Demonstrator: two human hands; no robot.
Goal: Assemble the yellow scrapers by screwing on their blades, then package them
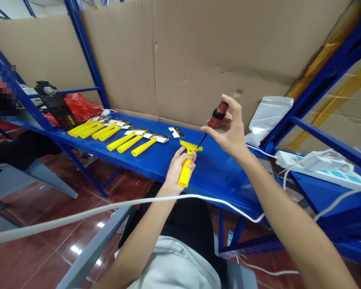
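Observation:
My left hand (177,166) is wrapped round the handle of a yellow scraper (185,174), whose wide head points away from me above the blue shelf. In my right hand (233,130) is a red and black screwdriver (218,114), held by its handle and tilted. Its dark shaft runs down to the right part of the scraper head, and the tip appears to touch there. A separate card-like piece, black and white (176,133), lies on the shelf just beyond the scraper. To the left, several yellow-handled scrapers (143,147) with blades rest in a row.
Cardboard (183,60) lines the back of the blue shelf (222,180). A white bag (270,116) and a power strip (321,166) are at the right. A white cable (123,204) crosses in front of me. Red plastic (82,106) and a black package (57,106) stand far left, near another person.

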